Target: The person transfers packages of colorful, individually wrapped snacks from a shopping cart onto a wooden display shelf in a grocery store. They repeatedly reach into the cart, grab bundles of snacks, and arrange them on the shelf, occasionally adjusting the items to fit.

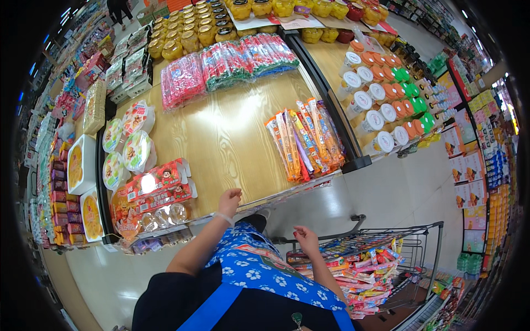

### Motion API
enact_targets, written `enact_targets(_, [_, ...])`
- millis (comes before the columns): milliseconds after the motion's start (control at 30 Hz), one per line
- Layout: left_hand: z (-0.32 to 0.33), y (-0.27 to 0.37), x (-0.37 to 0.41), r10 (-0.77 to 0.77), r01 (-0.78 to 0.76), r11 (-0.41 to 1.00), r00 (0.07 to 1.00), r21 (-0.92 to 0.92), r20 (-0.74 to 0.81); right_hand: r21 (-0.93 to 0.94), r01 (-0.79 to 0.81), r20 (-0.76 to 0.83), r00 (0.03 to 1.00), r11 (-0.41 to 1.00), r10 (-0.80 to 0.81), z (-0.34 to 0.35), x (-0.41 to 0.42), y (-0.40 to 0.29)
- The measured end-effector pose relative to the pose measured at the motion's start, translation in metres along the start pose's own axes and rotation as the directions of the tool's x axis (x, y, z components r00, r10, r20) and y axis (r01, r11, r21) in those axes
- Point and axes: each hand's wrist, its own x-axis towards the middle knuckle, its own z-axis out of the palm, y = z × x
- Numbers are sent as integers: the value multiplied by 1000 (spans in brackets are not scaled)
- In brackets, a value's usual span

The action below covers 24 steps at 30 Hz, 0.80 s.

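My left hand (pixel 230 202), loosely bent with nothing visible in it, hovers by the front edge of a wood-grain display table (pixel 215 140). To its left lie red printed cartons (pixel 159 186). My right hand (pixel 307 240) is in front of my apron near a wire shopping cart (pixel 418 244); its fingers are slightly curled and hold nothing. Many long, bright stick-shaped packets (pixel 364 281) fill part of the cart. On the table's right side lies a bunch of orange, yellow and purple stick packets (pixel 308 140). Plastic-wrapped bundles of pink and red sticks (pixel 227 64) line the back.
Sealed round bowls (pixel 138 151) stand at the table's left. Yellow fruit jars (pixel 207 35) rise behind. Past a black divider (pixel 331 107) are lidded cups (pixel 372 121) in rows. A person's legs (pixel 119 12) show in the far aisle. Stocked shelves (pixel 497 165) stand at right.
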Motion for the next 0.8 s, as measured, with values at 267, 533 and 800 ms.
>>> enact_targets(267, [-6,6,-22,-191,207,971,972,-116,135,-36,9,80,997,999,-6,19,14,-10])
enact_targets(533, [-7,38,18,-211,239,960,960,-144,183,-86,4,85,996,996,3,33,43,-35])
enact_targets(800, [-23,42,51,-270,306,927,946,-217,181,-74,-5,129,992,997,14,41,88,-74])
